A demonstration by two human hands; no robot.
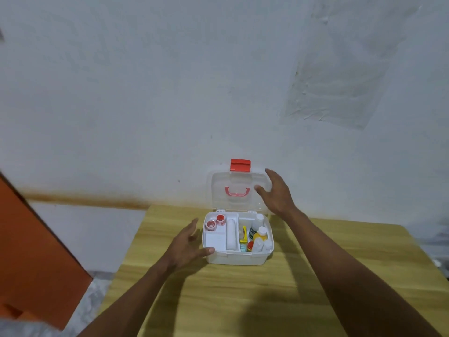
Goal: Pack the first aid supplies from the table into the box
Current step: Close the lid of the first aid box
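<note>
In the head view, a white plastic box (237,257) with rounded corners sits a little right of the frame's centre on a wooden table (315,276) with yellowish streaked grain. Its long axis runs left to right across the picture, and its open top faces up. The clear lid (239,190) stands upright at the far edge, hinged there, with a red latch (240,165) at its top and a pink handle (237,191) showing through it. Inside, the left part is a white tray holding two small red-centred tape rolls (215,223) and a white bandage roll (231,233) lying with its length running from the near side to the far side. The right part holds upright bottles (258,233), white and yellow, and a yellow packet (244,237). The left hand (185,246) is spread open beside the box's left wall, thumb tip at the near left corner, gripping nothing. The right hand (277,192) is open with fingers spread at the lid's right edge; whether it touches the lid I cannot tell. Behind is a rough, pale plastered wall (170,81).
</note>
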